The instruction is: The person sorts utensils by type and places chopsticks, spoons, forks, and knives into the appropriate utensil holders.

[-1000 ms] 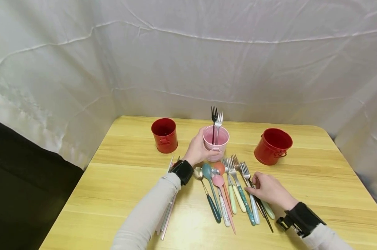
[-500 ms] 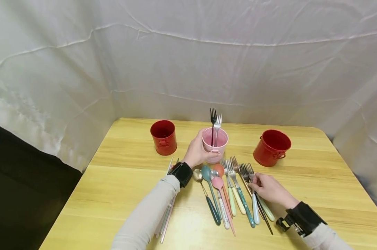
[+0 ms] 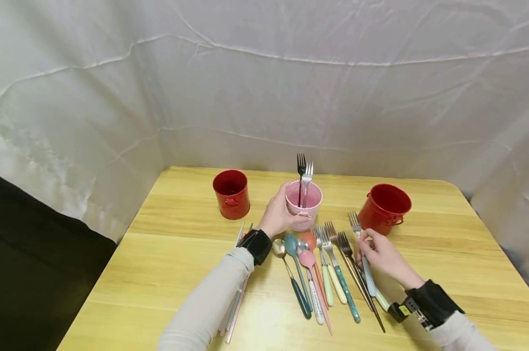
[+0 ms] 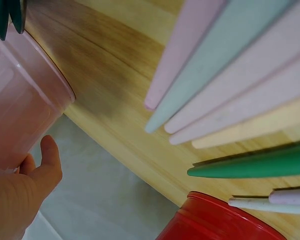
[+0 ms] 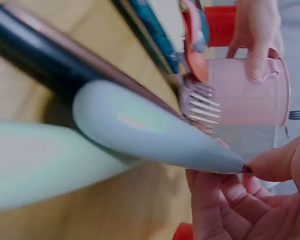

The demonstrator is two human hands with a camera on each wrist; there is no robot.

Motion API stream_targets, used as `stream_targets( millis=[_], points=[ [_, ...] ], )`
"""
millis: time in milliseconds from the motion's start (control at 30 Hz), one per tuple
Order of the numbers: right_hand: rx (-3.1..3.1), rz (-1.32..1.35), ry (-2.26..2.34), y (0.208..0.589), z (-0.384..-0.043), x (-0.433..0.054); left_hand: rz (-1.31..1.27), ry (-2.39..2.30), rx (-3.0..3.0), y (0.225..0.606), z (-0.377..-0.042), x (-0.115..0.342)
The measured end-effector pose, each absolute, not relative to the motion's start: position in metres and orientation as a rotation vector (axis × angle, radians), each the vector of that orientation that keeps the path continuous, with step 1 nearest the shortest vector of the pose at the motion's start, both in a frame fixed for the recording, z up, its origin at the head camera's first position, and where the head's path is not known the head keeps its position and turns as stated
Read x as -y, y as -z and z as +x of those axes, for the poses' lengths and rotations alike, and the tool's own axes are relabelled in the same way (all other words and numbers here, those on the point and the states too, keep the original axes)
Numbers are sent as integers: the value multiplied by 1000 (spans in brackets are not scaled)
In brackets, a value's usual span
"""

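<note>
My left hand [image 3: 278, 213] grips the pink bucket [image 3: 315, 206], its thumb across the front near the small handle. A black fork [image 3: 301, 168] and a silver fork [image 3: 308, 176] stand in that bucket, tines up. Between thumb and fingers, my right hand [image 3: 385, 254] pinches a fork with a light-blue handle [image 5: 150, 132] at its metal neck; the tines point away from me. Below it lie a black fork [image 3: 345, 246] and a pale-green handle [image 5: 35, 160]. Several more forks lie left of these, among them one with a teal patterned handle [image 3: 347, 292].
Several spoons, including a pink one [image 3: 307, 259] and a blue-green one [image 3: 292, 246], lie below the pink bucket. Chopsticks [image 3: 235, 312] lie beside the left forearm. One red bucket [image 3: 233, 204] stands at left, another [image 3: 374, 214] at right behind the right hand. A pale curtain [image 3: 264, 97] hangs behind the table.
My right hand has taken the blue-handled fork by its neck and drawn it up and right, away from the black fork beside it. The left hand keeps its hold on the pink bucket.
</note>
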State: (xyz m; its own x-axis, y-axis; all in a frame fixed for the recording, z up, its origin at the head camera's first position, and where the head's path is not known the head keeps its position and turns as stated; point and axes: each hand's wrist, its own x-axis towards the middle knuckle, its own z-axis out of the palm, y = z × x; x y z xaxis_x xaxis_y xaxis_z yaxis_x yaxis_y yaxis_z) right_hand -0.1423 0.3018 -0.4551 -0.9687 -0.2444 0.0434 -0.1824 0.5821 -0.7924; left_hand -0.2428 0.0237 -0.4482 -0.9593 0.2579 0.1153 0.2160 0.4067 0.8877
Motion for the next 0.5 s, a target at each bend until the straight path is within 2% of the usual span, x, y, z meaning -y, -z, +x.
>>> stream_targets(
  millis=[500],
  points=[
    [-2697,-392,1593,417,-179,-285,449,-1618,-2615,447,-242,-23]
  ],
)
